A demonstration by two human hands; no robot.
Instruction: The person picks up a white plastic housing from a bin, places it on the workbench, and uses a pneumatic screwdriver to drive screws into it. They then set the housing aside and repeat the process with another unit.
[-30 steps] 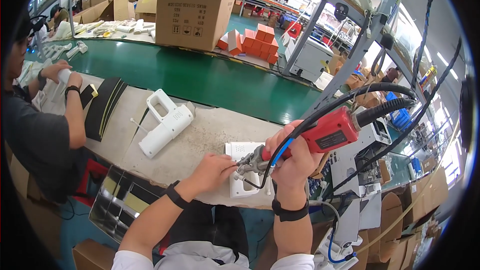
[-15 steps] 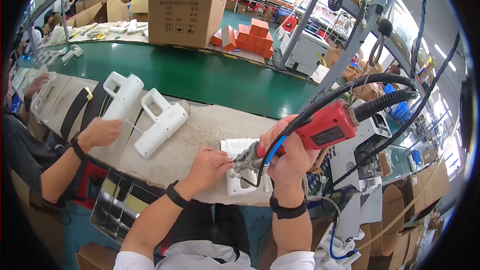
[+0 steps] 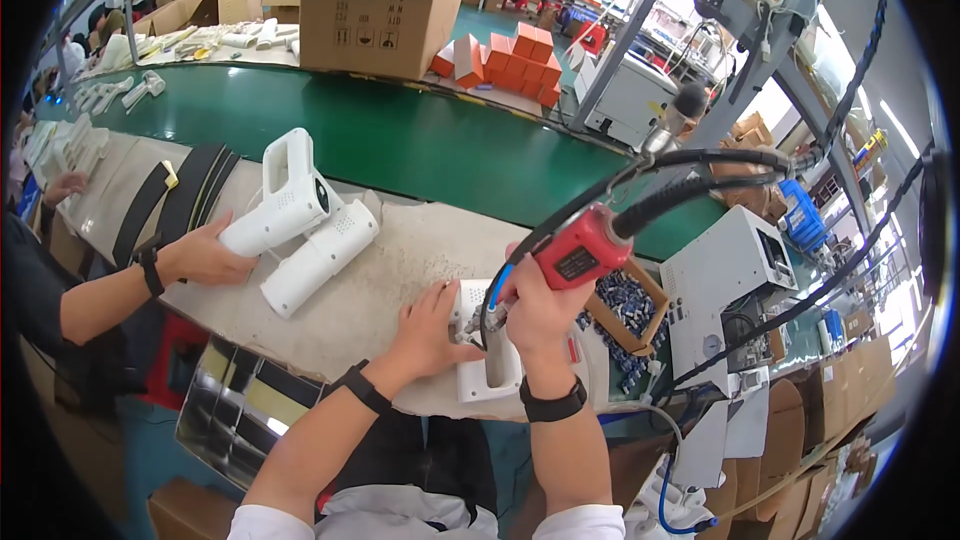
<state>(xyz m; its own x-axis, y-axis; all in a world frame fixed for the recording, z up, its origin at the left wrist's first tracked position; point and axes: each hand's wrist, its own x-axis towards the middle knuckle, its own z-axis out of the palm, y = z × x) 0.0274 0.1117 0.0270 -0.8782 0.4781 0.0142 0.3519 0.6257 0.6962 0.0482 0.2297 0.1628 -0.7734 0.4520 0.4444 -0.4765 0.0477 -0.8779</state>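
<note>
The right hand point(image 3: 540, 315) is upright, fingers wrapped around a red tool point(image 3: 580, 245). The left hand point(image 3: 428, 332) rests half-open against a white casing point(image 3: 482, 384).

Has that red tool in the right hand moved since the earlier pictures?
Yes. Judged against the white machine, the red tool in the right hand has shifted left, leaving a clear gap between them in the view.

Red power tool point(image 3: 583, 246) lowered by my right hand point(image 3: 540, 312); my left hand point(image 3: 428, 332) now spread against white housing point(image 3: 490, 393). Co-worker's unit point(image 3: 268, 224) shifted right.
</note>
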